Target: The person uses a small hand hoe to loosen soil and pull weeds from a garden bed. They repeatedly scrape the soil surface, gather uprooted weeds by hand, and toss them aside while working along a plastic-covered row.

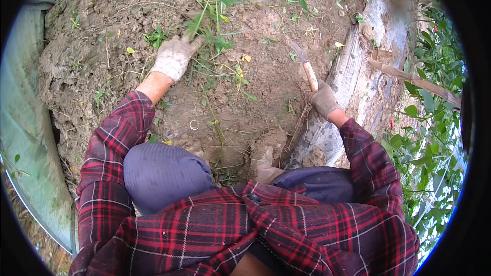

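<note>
My left hand (176,56), in a muddy pale work glove, reaches over the soil at upper left. Its fingers are blurred among long green weed stems (216,34), and whether they grip any is unclear. At right, my right hand (324,99), also gloved, is closed around the wooden handle of a small hand tool (310,74). The tool's narrow, soil-stained metal blade points up and left over the ground. A thin pale ring (194,125) lies on the soil between my arms, above my knee.
Plastic sheeting (353,69) with mud on it runs along the right, crossed by a flat brown strip (414,78). Leafy plants (429,134) grow beyond it. A greenish sheet (27,115) borders the soil at left. A muddy foot (267,166) rests near my right knee.
</note>
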Action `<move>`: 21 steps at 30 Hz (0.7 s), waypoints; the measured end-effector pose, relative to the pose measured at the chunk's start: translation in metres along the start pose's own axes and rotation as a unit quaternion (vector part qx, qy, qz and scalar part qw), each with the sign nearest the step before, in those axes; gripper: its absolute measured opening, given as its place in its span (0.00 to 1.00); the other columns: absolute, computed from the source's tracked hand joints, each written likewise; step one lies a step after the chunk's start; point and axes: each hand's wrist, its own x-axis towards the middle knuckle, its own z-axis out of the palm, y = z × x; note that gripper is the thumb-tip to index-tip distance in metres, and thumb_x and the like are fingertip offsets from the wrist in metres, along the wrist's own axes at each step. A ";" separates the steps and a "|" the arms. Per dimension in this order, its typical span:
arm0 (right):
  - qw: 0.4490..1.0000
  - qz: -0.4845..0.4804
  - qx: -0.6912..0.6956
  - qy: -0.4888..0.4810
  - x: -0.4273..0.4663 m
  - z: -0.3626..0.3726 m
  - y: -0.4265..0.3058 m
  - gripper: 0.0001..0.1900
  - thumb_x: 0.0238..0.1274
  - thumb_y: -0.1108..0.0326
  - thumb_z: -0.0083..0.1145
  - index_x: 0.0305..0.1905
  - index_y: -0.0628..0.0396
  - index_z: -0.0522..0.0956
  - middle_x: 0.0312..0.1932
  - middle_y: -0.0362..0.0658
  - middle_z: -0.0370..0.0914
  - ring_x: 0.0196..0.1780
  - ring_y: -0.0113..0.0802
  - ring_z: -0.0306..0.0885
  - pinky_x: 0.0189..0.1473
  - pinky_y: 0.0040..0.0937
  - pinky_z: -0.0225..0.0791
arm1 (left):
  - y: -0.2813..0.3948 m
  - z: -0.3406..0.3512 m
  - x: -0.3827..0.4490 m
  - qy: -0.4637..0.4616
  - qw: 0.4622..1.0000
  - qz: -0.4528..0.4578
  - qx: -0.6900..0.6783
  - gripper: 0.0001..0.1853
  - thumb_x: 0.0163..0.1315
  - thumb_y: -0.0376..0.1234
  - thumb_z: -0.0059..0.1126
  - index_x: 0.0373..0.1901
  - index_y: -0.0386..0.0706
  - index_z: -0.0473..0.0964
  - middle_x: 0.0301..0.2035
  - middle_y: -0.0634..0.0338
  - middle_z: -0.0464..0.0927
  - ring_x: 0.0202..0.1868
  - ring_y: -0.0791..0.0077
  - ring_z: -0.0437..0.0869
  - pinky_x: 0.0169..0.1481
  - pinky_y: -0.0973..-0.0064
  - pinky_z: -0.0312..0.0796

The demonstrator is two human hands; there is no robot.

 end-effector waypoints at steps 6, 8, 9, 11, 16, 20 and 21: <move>0.997 0.064 0.003 -0.049 0.007 0.003 0.000 0.28 0.49 0.74 0.55 0.60 0.58 0.70 0.39 0.57 0.79 0.43 0.48 0.79 0.46 0.34 0.70 | -0.012 0.037 -0.002 0.086 0.984 0.154 -0.008 0.20 0.54 0.30 0.53 0.50 0.52 0.76 0.57 0.60 0.71 0.54 0.61 0.73 0.51 0.63 0.69; 1.000 -0.009 0.014 -0.016 0.006 0.006 0.004 0.24 0.50 0.73 0.54 0.56 0.60 0.71 0.29 0.49 0.74 0.33 0.37 0.72 0.37 0.33 0.68 | -0.013 0.045 0.001 0.109 0.981 0.150 -0.060 0.14 0.57 0.34 0.51 0.46 0.48 0.77 0.45 0.59 0.79 0.51 0.59 0.77 0.47 0.63 0.71; 0.999 -0.045 0.020 0.000 0.005 0.007 0.006 0.22 0.50 0.73 0.54 0.53 0.62 0.72 0.24 0.44 0.71 0.28 0.32 0.69 0.33 0.33 0.67 | -0.009 0.046 0.005 0.069 0.987 0.115 -0.091 0.14 0.57 0.33 0.51 0.46 0.47 0.76 0.44 0.57 0.80 0.49 0.58 0.78 0.47 0.62 0.72; 0.999 -0.037 0.019 -0.008 0.004 0.010 0.016 0.24 0.51 0.74 0.53 0.56 0.61 0.71 0.25 0.43 0.72 0.28 0.31 0.69 0.33 0.31 0.67 | -0.003 0.050 0.013 -0.011 0.987 0.046 -0.151 0.14 0.58 0.33 0.51 0.46 0.45 0.75 0.41 0.53 0.80 0.46 0.54 0.80 0.46 0.60 0.73; 0.997 0.051 0.042 -0.047 0.007 0.003 0.007 0.27 0.50 0.73 0.55 0.60 0.59 0.70 0.31 0.50 0.79 0.33 0.37 0.77 0.38 0.33 0.70 | 0.019 0.044 -0.012 0.195 0.908 0.063 -0.365 0.17 0.58 0.34 0.51 0.51 0.45 0.73 0.41 0.47 0.80 0.40 0.50 0.82 0.45 0.60 0.75; 0.994 0.080 0.060 -0.048 0.010 -0.001 0.005 0.21 0.53 0.73 0.53 0.56 0.59 0.72 0.25 0.44 0.74 0.26 0.30 0.71 0.32 0.33 0.68 | 0.055 -0.001 0.002 0.135 0.892 0.186 -0.389 0.24 0.61 0.34 0.50 0.61 0.49 0.67 0.50 0.50 0.78 0.40 0.57 0.83 0.45 0.66 0.77; 0.991 0.097 0.068 -0.058 0.010 0.000 -0.001 0.21 0.53 0.73 0.53 0.55 0.59 0.72 0.25 0.44 0.74 0.27 0.31 0.72 0.32 0.33 0.68 | 0.065 -0.002 0.004 0.058 0.912 0.150 -0.377 0.24 0.62 0.33 0.48 0.62 0.50 0.66 0.51 0.52 0.78 0.39 0.58 0.84 0.43 0.66 0.77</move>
